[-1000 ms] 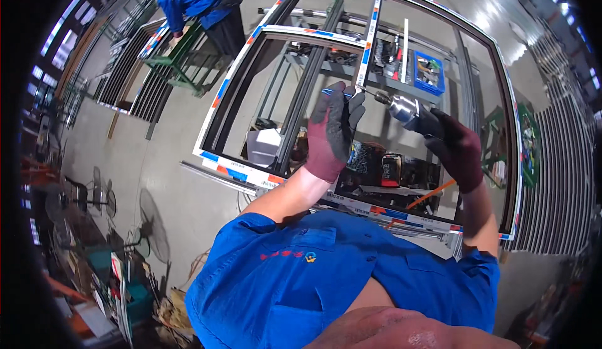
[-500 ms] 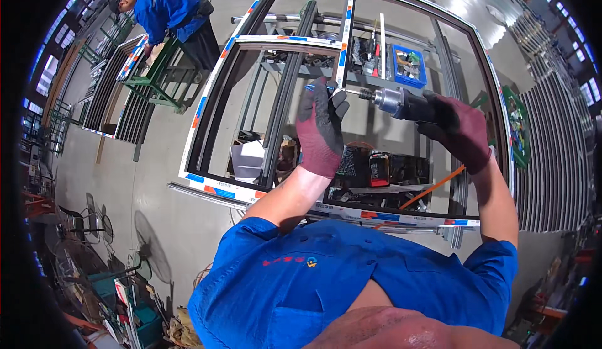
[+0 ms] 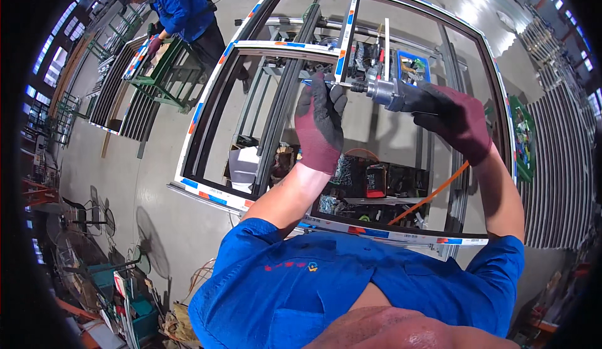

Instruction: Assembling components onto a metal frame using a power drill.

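My right hand (image 3: 454, 120), in a maroon and black glove, is wrapped round the handle of a grey and black power drill (image 3: 392, 95). The drill lies level and points left, its chuck close to the lower end of a bar (image 3: 348, 29) inside a large window frame (image 3: 213, 192). Beside that bar end my left hand (image 3: 321, 114), gloved alike, is closed with its fingers curled. A thin blue tip (image 3: 306, 82) pokes out at its left side; what the fingers hold is mostly hidden. The drill's bit is barely visible between the chuck and the bar.
Beneath the frame are a blue bin (image 3: 412, 68) of small parts, dark boxes (image 3: 376, 179) and an orange hose (image 3: 433, 192). Stacked metal profiles (image 3: 558, 161) lie at right. A co-worker (image 3: 179, 7) leans over a green stand (image 3: 164, 76) at far left; fans (image 3: 81, 223) stand nearer.
The drill has moved a little left, and its chuck sits closer to the bar end. My left hand stays by the bar. The co-worker has shifted right, and the view has moved slightly.
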A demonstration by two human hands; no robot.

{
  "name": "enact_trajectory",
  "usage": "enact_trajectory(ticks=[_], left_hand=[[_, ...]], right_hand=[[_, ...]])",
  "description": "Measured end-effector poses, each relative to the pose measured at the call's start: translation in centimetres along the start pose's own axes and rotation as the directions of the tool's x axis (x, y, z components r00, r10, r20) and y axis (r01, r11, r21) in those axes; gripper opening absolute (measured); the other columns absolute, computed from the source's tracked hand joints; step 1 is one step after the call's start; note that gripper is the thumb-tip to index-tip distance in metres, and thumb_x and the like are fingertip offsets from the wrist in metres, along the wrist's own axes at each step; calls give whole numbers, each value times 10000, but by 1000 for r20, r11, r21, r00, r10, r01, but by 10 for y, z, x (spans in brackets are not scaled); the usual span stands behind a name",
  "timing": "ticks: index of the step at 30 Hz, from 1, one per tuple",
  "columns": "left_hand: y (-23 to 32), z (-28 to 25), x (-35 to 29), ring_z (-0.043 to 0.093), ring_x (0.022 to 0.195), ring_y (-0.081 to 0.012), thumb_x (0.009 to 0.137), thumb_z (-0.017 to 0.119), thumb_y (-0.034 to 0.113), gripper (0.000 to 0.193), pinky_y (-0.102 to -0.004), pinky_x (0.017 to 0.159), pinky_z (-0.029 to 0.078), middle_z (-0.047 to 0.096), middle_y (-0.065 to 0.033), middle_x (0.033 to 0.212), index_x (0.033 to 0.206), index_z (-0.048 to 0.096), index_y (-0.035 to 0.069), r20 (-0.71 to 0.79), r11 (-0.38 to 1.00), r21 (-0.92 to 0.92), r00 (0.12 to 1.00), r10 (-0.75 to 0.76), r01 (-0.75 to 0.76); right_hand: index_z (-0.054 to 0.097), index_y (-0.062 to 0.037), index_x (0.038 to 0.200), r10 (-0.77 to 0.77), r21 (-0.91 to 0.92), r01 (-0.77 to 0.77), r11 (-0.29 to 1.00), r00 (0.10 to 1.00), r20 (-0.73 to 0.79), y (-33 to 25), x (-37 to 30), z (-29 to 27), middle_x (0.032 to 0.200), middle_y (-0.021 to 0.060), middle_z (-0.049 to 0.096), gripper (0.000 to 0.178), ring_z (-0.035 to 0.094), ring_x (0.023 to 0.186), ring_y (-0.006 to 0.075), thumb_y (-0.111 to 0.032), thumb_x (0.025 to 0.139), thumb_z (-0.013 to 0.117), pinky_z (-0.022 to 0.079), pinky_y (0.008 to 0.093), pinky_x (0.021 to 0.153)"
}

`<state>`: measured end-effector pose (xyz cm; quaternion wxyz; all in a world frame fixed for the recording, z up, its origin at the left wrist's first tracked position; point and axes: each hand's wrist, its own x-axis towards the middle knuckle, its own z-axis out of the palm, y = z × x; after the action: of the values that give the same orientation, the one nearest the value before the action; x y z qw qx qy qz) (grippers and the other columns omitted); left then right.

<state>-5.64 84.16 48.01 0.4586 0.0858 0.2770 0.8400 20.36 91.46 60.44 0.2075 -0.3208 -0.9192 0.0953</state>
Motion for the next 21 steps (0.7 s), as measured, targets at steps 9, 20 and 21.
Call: enact_trajectory(ticks=[9, 20, 21], left_hand=[[-20, 31, 76, 763, 988, -166, 1134, 698, 349, 430, -298, 849, 620, 769, -99, 1118, 1300, 699, -48, 276, 924, 321, 954, 120, -209], [-128, -56, 270, 723, 856, -204, 1036, 651, 79, 240, -333, 801, 606, 734, -92, 979, 1255, 717, 8, -56, 943, 332, 998, 15, 5], [-148, -73, 292, 698, 820, -192, 1041, 681, 131, 197, -334, 779, 591, 723, -82, 945, 1190, 749, 24, -139, 925, 374, 990, -22, 73]], right_hand=[[712, 7, 1420, 80, 292, -71, 954, 997, -19, 108, 45, 35, 1240, 168, 808, 557, 774, 1133, 250, -275, 959, 845, 581, 368, 1012], [782, -24, 1231, 114, 359, 22, 933, 929, -353, 217, 185, 4, 986, 143, 826, 624, 790, 888, 351, -604, 1006, 729, 623, 451, 825], [782, -24, 1231, 117, 357, 21, 934, 926, -359, 245, 184, 8, 986, 143, 826, 624, 790, 888, 351, -604, 1006, 729, 623, 451, 825]])
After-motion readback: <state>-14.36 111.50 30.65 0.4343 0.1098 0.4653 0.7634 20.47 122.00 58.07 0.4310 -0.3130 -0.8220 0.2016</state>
